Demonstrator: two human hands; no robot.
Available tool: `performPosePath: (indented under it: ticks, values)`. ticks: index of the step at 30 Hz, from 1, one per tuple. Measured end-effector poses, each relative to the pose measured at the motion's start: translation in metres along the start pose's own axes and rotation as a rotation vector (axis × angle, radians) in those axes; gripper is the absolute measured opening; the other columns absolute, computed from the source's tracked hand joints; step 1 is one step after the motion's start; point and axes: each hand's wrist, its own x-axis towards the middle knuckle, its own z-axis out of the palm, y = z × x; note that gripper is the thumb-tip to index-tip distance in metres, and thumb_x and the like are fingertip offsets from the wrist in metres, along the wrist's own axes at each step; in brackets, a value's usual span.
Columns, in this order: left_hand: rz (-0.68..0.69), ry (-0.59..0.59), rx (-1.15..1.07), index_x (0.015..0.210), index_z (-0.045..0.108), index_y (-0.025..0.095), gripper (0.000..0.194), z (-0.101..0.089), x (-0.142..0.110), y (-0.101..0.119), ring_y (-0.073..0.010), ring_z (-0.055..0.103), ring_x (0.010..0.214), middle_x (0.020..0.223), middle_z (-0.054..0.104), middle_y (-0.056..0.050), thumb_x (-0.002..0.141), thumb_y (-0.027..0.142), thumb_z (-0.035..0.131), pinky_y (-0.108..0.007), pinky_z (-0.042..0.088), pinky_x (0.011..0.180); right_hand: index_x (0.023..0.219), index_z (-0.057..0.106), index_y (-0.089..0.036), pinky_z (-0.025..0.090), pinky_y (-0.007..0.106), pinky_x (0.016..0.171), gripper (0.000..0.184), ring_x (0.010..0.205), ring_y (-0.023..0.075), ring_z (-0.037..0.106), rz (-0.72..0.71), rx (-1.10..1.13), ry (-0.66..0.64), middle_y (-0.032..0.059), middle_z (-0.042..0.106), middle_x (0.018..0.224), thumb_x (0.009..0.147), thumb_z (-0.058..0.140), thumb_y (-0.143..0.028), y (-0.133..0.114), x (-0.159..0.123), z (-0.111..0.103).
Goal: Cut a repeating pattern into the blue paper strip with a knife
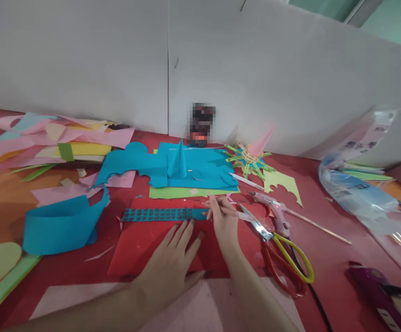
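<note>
A narrow blue strip [158, 215] with rows of small dark drawn marks lies across a red sheet [145, 244]. The marks cover its left and middle part; its right part is plain blue. My left hand [169, 253] rests flat with fingers spread on the red sheet, fingertips at the strip's lower edge. My right hand [224, 221] grips a slim pen [233, 212] over the strip's right end; the fingers partly hide its tip. Just right of that hand lie scissors [266, 235] with one yellow and one red handle loop, blades apart.
Blue paper pieces [203, 166], a blue paper loop [58, 226] and colored scraps [72, 138] lie behind and left. A spiky green ornament [248, 161] with a pink cone, a pink glue gun [276, 210], a stick [320, 226] and a purple tool [376, 290] lie right.
</note>
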Motion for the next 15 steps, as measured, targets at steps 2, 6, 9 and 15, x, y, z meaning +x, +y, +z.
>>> performPosePath:
  ticks: [2,6,9,15]
  values:
    - [-0.001,0.000,0.019,0.132,0.044,0.015,0.060,-0.0005,-0.0001,0.0009,-0.0321,0.039,0.126,0.139,0.041,-0.018,0.087,0.054,0.041,-0.045,0.030,0.102,0.069,0.052,-0.021,0.050,0.026,0.052,0.030,0.049,0.0146,0.057,-0.001,0.020,0.002,-0.0048,0.048,0.047,0.084,0.051,-0.047,-0.0014,-0.0002,-0.0004]
    - [0.006,-0.005,0.038,0.132,0.044,0.014,0.059,-0.0010,0.0004,0.0023,-0.0327,0.041,0.125,0.137,0.043,-0.018,0.087,0.052,0.042,-0.046,0.033,0.100,0.069,0.052,-0.021,0.053,0.026,0.051,0.028,0.059,0.0190,0.065,0.032,0.071,0.010,-0.0058,0.043,0.041,0.084,0.051,-0.045,-0.0054,-0.0007,0.0000]
    - [0.014,0.000,0.026,0.131,0.045,0.013,0.057,-0.0008,0.0007,0.0024,-0.0339,0.041,0.125,0.138,0.042,-0.020,0.088,0.050,0.042,-0.046,0.032,0.100,0.074,0.053,-0.021,0.054,0.026,0.051,0.024,0.058,0.0194,0.066,0.046,0.095,0.007,-0.0068,0.043,0.039,0.084,0.053,-0.043,-0.0050,-0.0009,0.0006]
    - [0.022,0.000,0.020,0.131,0.045,0.012,0.058,-0.0019,0.0017,0.0024,-0.0352,0.040,0.125,0.138,0.041,-0.021,0.088,0.050,0.042,-0.047,0.033,0.100,0.069,0.054,-0.020,0.055,0.027,0.055,0.027,0.063,0.0195,0.067,0.024,0.091,-0.043,-0.0046,0.048,0.042,0.083,0.054,-0.044,-0.0016,0.0008,-0.0013]
